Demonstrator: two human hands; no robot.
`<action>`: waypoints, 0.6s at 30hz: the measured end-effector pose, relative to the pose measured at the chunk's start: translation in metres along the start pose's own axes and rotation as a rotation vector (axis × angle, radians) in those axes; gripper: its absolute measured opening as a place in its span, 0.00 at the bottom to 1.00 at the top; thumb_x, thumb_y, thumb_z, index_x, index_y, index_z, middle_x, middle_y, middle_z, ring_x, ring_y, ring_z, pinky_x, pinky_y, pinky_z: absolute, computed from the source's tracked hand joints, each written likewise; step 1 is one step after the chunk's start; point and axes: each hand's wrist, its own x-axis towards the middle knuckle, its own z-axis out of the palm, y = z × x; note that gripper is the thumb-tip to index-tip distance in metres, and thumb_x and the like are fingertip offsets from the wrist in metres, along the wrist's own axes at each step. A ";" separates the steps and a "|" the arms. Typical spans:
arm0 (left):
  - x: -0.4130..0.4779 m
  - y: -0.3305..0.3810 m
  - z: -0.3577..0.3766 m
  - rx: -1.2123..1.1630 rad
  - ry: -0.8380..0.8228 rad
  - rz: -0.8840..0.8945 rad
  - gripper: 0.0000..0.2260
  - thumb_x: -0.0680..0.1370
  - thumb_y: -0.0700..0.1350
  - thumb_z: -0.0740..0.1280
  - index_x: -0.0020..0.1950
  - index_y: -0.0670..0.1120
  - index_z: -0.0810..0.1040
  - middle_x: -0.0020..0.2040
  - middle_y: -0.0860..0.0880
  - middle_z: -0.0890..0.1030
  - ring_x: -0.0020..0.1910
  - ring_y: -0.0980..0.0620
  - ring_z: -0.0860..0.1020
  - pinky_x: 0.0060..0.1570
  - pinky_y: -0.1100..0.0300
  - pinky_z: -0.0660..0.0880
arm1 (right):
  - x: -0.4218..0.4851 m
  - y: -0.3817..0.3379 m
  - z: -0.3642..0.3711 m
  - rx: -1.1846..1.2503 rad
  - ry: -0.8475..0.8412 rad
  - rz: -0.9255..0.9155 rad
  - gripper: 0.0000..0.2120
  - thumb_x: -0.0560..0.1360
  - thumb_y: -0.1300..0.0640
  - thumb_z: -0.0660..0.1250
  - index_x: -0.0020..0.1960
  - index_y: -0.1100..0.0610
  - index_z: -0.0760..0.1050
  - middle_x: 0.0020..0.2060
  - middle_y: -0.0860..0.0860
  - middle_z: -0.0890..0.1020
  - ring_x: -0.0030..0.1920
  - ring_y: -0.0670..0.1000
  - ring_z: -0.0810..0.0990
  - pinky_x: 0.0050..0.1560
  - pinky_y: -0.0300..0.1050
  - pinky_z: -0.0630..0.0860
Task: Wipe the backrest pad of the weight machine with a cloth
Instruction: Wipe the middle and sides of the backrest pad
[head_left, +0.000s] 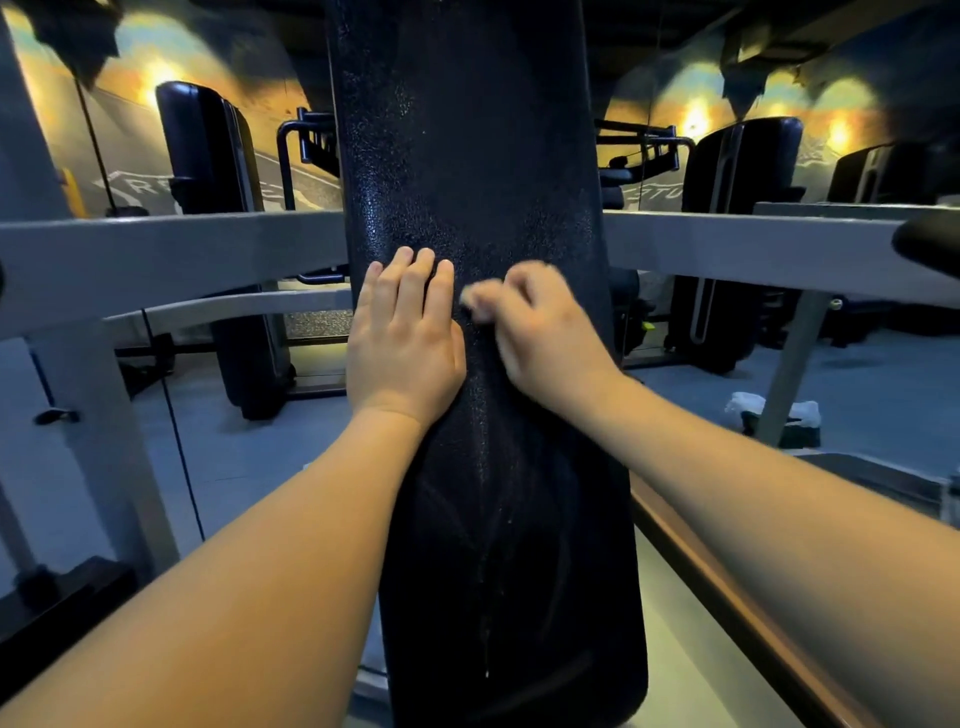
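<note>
Black pebbled vinyl fills the middle of the head view: the backrest pad (467, 156) stands upright between grey frame bars (156, 249) that run off to both sides. The left hand (405, 343) lies flat on the pad's left half, its grip spread, fingers straight and side by side, pointing up. Just to its right, the right hand (545, 338) is blurred. Its grip is curled, pinching a small pale cloth (480, 304) against the pad's centre, about level with the left fingers. Below both hands, faint wet streaks (493, 519) mark the pad. Another black-padded machine (208, 156) stands further back on the left.
</note>
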 end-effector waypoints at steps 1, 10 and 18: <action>0.000 0.000 0.001 -0.001 0.000 0.001 0.22 0.78 0.45 0.59 0.71 0.40 0.74 0.69 0.40 0.75 0.72 0.39 0.69 0.76 0.44 0.59 | -0.014 -0.003 -0.004 0.009 -0.059 -0.065 0.15 0.79 0.63 0.59 0.60 0.58 0.80 0.48 0.58 0.73 0.48 0.59 0.75 0.48 0.52 0.77; 0.000 0.001 -0.004 0.016 -0.057 -0.006 0.23 0.79 0.46 0.58 0.73 0.41 0.71 0.71 0.41 0.72 0.73 0.40 0.66 0.78 0.46 0.55 | 0.024 0.064 -0.020 -0.109 0.148 0.423 0.16 0.78 0.66 0.63 0.63 0.56 0.79 0.54 0.60 0.75 0.54 0.63 0.75 0.58 0.58 0.76; -0.001 0.000 -0.004 0.006 -0.067 -0.011 0.23 0.80 0.46 0.58 0.73 0.40 0.71 0.71 0.41 0.72 0.73 0.39 0.66 0.77 0.45 0.57 | -0.090 0.027 -0.018 -0.187 0.011 0.358 0.12 0.78 0.51 0.60 0.57 0.55 0.74 0.43 0.55 0.77 0.39 0.60 0.78 0.31 0.46 0.68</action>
